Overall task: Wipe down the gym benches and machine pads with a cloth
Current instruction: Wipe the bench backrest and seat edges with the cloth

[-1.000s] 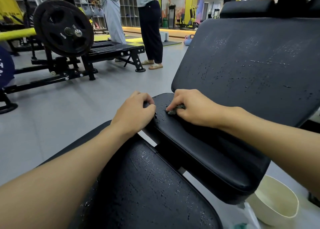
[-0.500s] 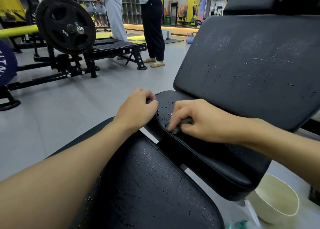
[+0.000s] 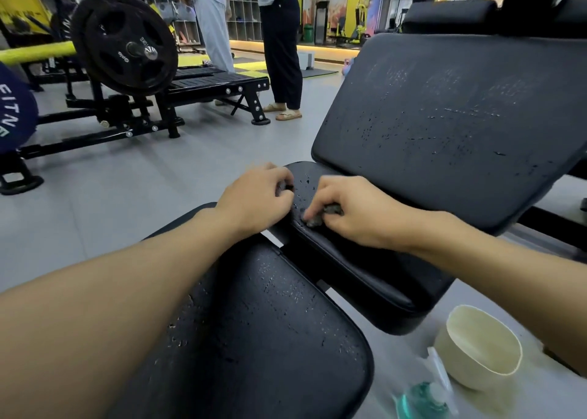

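The tilted back pad (image 3: 444, 117) overhangs the far right, leaving only a low slot above the middle pad (image 3: 365, 269). That pad's far left end is crowded: the left grip (image 3: 254, 199) curls over its edge and the right grip (image 3: 346, 212) bunches a cloth (image 3: 332, 209) just beside it. The near seat pad (image 3: 270, 339) lies bare. A bowl (image 3: 476, 345) and a bottle (image 3: 422, 399) block the floor (image 3: 111, 196) near right. Its left stretch is open up to the plate-loaded machine (image 3: 124, 44).
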